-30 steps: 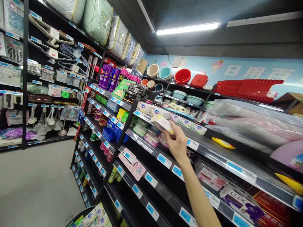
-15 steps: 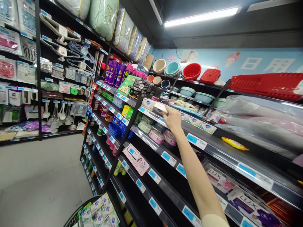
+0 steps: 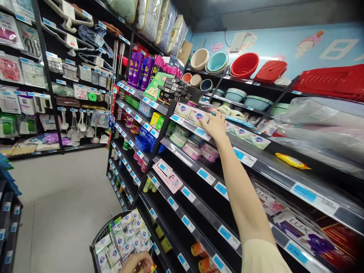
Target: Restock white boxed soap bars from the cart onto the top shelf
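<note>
On the upper shelf my right hand [image 3: 214, 124] rests with spread fingers against a boxed soap bar [image 3: 198, 116], a white carton with a blue and red logo. Another soap box [image 3: 182, 110] stands directly to its left, and more soap boxes [image 3: 240, 131] continue the row to the right. My left hand [image 3: 138, 262] shows at the bottom edge, fingers curled around a small yellow packet [image 3: 154, 268], mostly hidden. Beside that hand, a black basket [image 3: 93, 248] on the aisle side is filled with many similar soap boxes.
A yellow packet [image 3: 292, 161] lies on the same shelf farther right. Pink and green soap cases [image 3: 192, 150] sit one shelf below, with LUX boxes [image 3: 301, 231] at lower right. Purple spray cans [image 3: 138, 68] and basins [image 3: 244, 65] stand beyond. Grey floor [image 3: 62, 197] stretches left.
The soap box that my right hand gripped now stands upright in the shelf row, and the fingers have spread. My left hand has come into view by the basket. The view has tilted downward.
</note>
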Available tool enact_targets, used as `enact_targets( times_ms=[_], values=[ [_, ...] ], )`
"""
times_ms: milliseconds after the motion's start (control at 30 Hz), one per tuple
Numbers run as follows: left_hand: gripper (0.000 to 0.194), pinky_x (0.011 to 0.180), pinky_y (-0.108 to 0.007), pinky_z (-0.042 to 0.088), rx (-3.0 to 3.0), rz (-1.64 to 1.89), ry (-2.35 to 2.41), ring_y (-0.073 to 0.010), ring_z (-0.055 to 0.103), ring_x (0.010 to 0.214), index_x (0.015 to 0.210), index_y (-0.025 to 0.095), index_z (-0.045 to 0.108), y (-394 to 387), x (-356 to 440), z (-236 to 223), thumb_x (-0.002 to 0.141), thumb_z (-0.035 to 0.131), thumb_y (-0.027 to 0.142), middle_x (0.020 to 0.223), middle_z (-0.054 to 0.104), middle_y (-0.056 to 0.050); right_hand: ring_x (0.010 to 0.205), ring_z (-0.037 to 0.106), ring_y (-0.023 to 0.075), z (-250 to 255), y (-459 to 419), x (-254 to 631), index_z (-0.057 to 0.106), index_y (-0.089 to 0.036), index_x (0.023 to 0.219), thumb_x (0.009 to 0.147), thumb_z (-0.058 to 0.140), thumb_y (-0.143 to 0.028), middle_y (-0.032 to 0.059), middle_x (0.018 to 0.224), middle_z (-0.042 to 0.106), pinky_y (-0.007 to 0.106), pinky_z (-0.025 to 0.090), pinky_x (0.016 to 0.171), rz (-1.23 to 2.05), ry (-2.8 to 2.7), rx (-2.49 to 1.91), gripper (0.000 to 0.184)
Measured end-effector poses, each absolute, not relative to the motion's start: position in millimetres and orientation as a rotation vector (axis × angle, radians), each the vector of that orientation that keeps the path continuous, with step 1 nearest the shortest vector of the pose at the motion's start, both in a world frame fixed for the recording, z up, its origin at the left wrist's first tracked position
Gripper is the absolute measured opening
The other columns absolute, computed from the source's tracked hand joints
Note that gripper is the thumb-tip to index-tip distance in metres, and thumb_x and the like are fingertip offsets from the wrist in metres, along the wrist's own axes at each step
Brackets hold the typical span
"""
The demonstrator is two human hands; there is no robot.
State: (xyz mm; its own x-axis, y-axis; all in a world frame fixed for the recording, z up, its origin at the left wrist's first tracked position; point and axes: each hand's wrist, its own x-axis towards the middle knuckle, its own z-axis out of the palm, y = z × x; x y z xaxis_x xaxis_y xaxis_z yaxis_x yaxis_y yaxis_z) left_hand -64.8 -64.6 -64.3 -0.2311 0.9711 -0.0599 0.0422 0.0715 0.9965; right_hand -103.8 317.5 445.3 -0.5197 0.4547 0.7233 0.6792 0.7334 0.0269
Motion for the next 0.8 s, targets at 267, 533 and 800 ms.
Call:
enact_targets(
  times_ms=[267,533,800],
  values=[
    [0.055,0.081,-0.032,0.05,1.045,1.336,1.45,-0.0259,0.066,0.088,0.096,0.026,0.079,-71.7,-60.7,-28.0,0.086,0.069,0.079,0.089,0.076,-0.006,0.148,0.039,0.0483,446.1,329.8,-112.2,0.047,-0.009,0.161,0.103,0.043,-0.063,0.0264,0.167,0.042,0.07,0.037,0.117,-0.454,-2.297,-0.839,0.079],
    [0.062,0.084,-0.034,0.048,1.132,1.262,1.51,-0.0273,0.069,0.097,0.107,0.022,0.077,-80.9,-55.0,-37.8,0.095,0.054,0.079,0.104,0.078,-0.01,0.156,0.033,0.0479,439.6,325.9,-114.9,0.025,-0.011,0.171,0.105,0.031,-0.068,0.0276,0.173,0.033,0.074,0.034,0.12,-0.46,-2.257,-0.848,0.088],
    [0.065,0.07,-0.031,0.046,0.716,1.486,1.352,-0.023,0.066,0.086,0.109,0.026,0.076,-70.4,-50.3,-97.2,0.077,0.075,0.083,0.102,0.077,-0.005,0.159,0.037,0.0332,368.0,199.8,-82.5,0.044,-0.019,0.165,0.112,0.041,-0.047,0.017,0.168,0.047,0.058,0.031,0.131,-0.441,-2.384,-0.137,0.06]
  ],
)
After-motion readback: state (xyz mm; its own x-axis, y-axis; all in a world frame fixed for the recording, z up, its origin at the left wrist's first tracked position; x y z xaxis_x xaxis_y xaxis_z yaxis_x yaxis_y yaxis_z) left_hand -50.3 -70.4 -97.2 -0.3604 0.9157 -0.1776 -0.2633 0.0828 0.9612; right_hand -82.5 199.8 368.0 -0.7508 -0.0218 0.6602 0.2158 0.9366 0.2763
